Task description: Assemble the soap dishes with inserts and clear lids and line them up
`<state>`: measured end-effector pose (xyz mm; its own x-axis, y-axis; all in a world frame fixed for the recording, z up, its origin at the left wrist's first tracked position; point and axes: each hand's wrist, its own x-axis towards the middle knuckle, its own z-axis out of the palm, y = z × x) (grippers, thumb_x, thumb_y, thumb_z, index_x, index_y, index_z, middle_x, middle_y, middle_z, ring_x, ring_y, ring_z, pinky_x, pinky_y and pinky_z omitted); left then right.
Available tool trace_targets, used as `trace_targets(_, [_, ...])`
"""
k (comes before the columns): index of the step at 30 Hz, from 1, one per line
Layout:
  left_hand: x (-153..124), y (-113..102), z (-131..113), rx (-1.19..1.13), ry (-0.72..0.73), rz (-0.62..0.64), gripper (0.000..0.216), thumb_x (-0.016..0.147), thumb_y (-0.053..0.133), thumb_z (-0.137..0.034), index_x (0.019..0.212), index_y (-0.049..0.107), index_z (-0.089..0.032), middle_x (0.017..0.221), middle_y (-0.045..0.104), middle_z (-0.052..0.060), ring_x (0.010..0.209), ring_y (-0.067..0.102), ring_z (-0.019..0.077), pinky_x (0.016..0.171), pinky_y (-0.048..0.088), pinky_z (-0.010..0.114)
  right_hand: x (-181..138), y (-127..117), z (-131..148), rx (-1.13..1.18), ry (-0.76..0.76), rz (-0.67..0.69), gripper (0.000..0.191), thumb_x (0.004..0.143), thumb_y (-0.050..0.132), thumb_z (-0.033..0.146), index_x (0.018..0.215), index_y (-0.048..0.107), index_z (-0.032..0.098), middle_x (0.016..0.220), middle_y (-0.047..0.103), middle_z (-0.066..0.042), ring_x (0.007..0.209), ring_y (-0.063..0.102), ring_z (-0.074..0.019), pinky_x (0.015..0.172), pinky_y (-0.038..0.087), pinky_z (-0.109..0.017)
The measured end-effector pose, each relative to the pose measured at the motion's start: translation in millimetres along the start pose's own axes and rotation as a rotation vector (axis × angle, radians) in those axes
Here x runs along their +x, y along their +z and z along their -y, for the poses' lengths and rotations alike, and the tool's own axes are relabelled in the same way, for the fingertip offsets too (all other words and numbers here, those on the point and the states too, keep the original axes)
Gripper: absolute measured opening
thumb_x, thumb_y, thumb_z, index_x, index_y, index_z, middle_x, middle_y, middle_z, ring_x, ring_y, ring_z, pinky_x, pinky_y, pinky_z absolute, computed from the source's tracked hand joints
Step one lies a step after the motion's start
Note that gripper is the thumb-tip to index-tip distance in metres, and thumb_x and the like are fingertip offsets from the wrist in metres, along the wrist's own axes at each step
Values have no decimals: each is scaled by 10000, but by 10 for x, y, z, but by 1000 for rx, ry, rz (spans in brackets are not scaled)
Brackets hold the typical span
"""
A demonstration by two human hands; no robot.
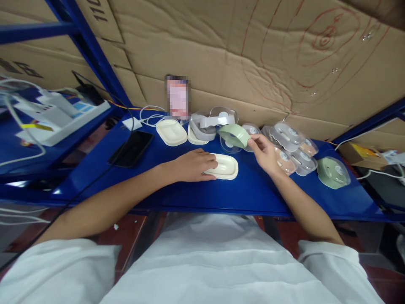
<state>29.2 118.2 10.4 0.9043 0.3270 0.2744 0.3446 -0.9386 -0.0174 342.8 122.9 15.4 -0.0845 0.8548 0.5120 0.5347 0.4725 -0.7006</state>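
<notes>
My left hand (198, 166) grips the left end of a shallow cream plastic dish (227, 167) lying on the blue table; its fingers cover that end. Between the thumb and fingers of my right hand (262, 153) is the right edge of a light green plastic dish body (234, 134), raised and tilted. Behind these sit another cream dish (171, 132), a grey plastic piece (204, 128) resting over a further cream one, and a clear lid (225, 114) with a round label. Several lidded dishes in grey and peach (286, 136) are piled beyond my right hand.
A green lidded dish (333, 172) stands at the table's right. A dark phone (131, 148) lies left, with white cables (152, 115) behind. Another phone (177, 97) leans against the cardboard wall (202, 50). Power strips (68, 122) occupy the left shelf.
</notes>
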Motion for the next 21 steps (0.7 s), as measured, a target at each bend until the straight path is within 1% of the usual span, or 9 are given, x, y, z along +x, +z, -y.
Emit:
trace_targets(3, [-5, 7, 5, -7, -14, -3, 298, 1032, 712, -462, 1079, 703, -169, 1105, 749, 94, 996, 694, 243, 880, 439, 357, 23, -3, -44, 123, 78, 42, 472, 1018, 558, 740, 1106, 651, 286, 1045, 741, -27, 959, 742, -217, 892, 657, -393])
trace_targets(6, [-11, -1, 13, 15, -26, 13, 300, 1038, 703, -472, 1092, 699, -177, 1108, 748, 94, 999, 693, 243, 871, 433, 353, 28, -13, -97, 287, 173, 114, 406, 1033, 556, 704, 1091, 601, 306, 1011, 702, -1, 940, 747, -202, 888, 689, -415])
trace_targets(9, [-15, -19, 19, 30, -29, 25, 320, 1032, 709, -491, 1076, 700, -174, 1088, 746, 92, 978, 689, 244, 850, 430, 353, 14, -3, -167, 350, 258, 124, 360, 1038, 579, 634, 1213, 562, 320, 980, 690, 3, 922, 755, -213, 882, 705, -462])
trace_targets(12, [-15, -30, 20, 47, -33, 29, 330, 1035, 700, -502, 1054, 697, -173, 1080, 746, 91, 964, 684, 243, 844, 431, 356, -23, 18, -179, 175, 213, 40, 560, 1046, 558, 600, 1508, 408, 321, 1234, 703, -90, 1076, 758, -264, 904, 693, -503])
trace_targets(14, [-15, -33, 17, 35, -37, 21, 324, 1031, 704, -493, 1053, 699, -170, 1073, 744, 91, 969, 685, 246, 850, 438, 358, -60, 22, -116, -40, 77, -30, 676, 1054, 553, 590, 1617, 334, 286, 1533, 561, -193, 1348, 657, -322, 1036, 635, -549])
trace_targets(16, [-17, -40, 11, 8, -40, 15, 302, 1019, 718, -468, 1049, 704, -168, 1068, 742, 92, 980, 690, 251, 864, 452, 362, -101, 17, -12, -290, -90, -23, 655, 1058, 574, 575, 1614, 430, 260, 1726, 352, -209, 1581, 429, -380, 1208, 490, -619])
trace_targets(17, [-19, -46, 8, -5, -43, 18, 282, 1015, 720, -450, 1048, 706, -171, 1069, 741, 91, 985, 693, 253, 875, 463, 365, -118, 15, 40, -409, -160, 18, 612, 1054, 597, 564, 1576, 513, 256, 1766, 301, -188, 1636, 328, -402, 1264, 407, -650])
trace_targets(19, [-24, -64, 1, -26, -58, 34, 239, 1014, 711, -409, 1087, 707, -182, 1090, 741, 86, 997, 701, 253, 902, 487, 368, -137, 13, 118, -590, -248, 133, 486, 1053, 627, 506, 1465, 657, 251, 1759, 361, -158, 1651, 286, -426, 1301, 302, -694])
trace_targets(21, [-28, -84, -6, -35, -83, 51, 261, 1013, 703, -381, 1197, 692, -196, 1157, 735, 84, 1018, 708, 253, 916, 509, 366, -137, 11, 151, -665, -273, 222, 378, 1076, 596, 403, 1394, 721, 241, 1635, 557, -156, 1579, 430, -412, 1276, 328, -692])
